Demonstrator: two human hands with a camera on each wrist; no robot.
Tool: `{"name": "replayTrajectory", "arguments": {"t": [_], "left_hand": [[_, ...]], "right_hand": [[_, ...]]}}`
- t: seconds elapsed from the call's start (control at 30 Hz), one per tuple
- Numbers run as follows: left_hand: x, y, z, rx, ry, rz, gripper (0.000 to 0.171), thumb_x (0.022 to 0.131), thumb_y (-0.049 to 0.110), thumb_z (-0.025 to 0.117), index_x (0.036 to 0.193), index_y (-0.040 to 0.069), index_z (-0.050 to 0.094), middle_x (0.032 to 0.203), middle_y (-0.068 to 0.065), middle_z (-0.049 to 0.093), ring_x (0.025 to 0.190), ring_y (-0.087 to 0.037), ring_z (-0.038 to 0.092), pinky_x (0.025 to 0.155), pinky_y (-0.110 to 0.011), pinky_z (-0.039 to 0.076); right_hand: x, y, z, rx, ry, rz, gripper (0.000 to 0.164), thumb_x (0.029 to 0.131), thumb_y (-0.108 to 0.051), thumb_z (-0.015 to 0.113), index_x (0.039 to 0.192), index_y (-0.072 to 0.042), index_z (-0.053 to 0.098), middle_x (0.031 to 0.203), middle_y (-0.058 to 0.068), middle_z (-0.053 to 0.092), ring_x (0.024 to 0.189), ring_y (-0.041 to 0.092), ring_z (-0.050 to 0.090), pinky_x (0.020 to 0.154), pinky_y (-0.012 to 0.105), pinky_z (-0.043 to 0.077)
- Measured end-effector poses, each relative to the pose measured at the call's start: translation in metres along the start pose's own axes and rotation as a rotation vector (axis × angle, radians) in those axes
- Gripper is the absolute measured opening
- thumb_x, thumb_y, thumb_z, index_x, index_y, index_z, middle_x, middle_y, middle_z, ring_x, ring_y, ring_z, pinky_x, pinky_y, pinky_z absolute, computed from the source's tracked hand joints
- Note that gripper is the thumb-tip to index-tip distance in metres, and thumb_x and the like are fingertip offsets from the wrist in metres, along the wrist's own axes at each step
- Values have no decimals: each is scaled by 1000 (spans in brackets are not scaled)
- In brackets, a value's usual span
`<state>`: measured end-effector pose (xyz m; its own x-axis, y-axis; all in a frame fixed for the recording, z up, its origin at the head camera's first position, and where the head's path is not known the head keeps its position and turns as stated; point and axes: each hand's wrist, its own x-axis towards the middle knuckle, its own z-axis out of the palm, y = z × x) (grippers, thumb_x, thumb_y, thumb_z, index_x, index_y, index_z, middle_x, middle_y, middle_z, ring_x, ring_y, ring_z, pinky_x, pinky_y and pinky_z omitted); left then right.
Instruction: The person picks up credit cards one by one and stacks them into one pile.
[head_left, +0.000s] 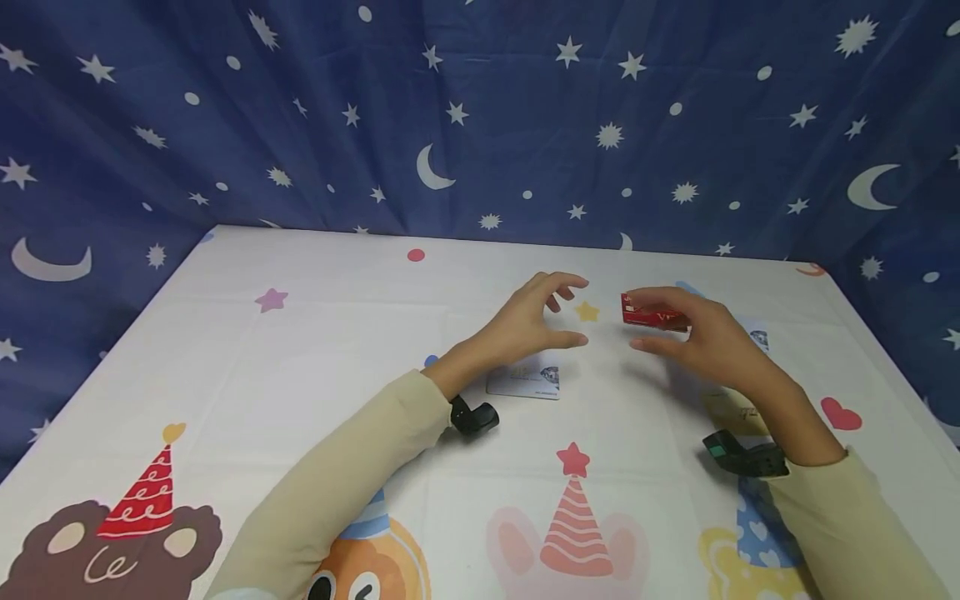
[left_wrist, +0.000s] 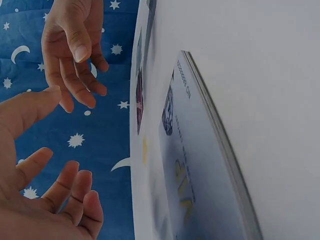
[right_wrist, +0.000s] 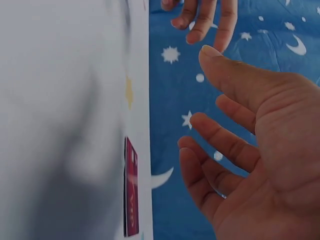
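Lying on the white cloth point(head_left: 337, 350), far and right of the middle, the red card point(head_left: 639, 315) has its long axis left to right, its right end slightly nearer; the silver card point(head_left: 523, 387), nearer and further left, also runs left to right; the red one bears pale lettering, the silver one gold VIP lettering and a dark picture at its right end; the left hand point(head_left: 531, 321) arches above the silver card, the right hand point(head_left: 701, 333) beside the red; both have thumb and fingers spread apart.
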<state>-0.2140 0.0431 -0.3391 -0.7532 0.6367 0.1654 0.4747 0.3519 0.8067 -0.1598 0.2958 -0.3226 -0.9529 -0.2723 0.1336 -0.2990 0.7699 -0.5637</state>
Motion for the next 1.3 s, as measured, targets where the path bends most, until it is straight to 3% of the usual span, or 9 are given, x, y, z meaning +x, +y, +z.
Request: {"name": "replayTrajectory", "arguments": {"t": [0.43, 0.7, 0.97, 1.13, 1.3], "left_hand": [[33, 4, 21, -23, 48, -58, 68, 80, 21, 79, 139, 16, 47, 124, -7, 50, 100, -17, 50, 79, -25, 42], [51, 7, 38, -23, 41, -111, 66, 78, 18, 80, 137, 15, 48, 123, -7, 51, 95, -15, 51, 74, -22, 43], [65, 0, 52, 32, 31, -146, 65, 77, 15, 81, 134, 14, 50, 124, -7, 52, 108, -19, 53, 88, -23, 40], [68, -2, 56, 63, -4, -169, 65, 77, 14, 81, 135, 13, 50, 129, -9, 51, 117, -20, 49, 97, -25, 37], [70, -4, 58, 109, 0, -168, 69, 78, 11, 80, 138, 12, 46, 133, -10, 47, 113, -18, 51, 96, -23, 37]], "right_hand": [[-2, 32, -17, -14, 0, 112, 64, 83, -28, 76, 138, -12, 48, 129, 17, 55, 116, 35, 50, 90, 54, 43], [2, 94, -6, -73, 22, 184, 75, 81, -53, 70, 145, -26, 41, 135, 11, 51, 118, 33, 48, 89, 55, 44], [-5, 69, -14, 14, -30, 305, 76, 84, -45, 70, 144, -10, 40, 140, 24, 42, 121, 47, 43, 90, 61, 40], [-5, 71, -10, 0, -14, 343, 74, 86, -43, 69, 144, -8, 39, 137, 27, 44, 119, 48, 45, 90, 59, 42], [-4, 75, -2, -18, 12, 352, 72, 86, -38, 71, 144, -8, 40, 135, 28, 45, 113, 46, 48, 87, 57, 45]]}}
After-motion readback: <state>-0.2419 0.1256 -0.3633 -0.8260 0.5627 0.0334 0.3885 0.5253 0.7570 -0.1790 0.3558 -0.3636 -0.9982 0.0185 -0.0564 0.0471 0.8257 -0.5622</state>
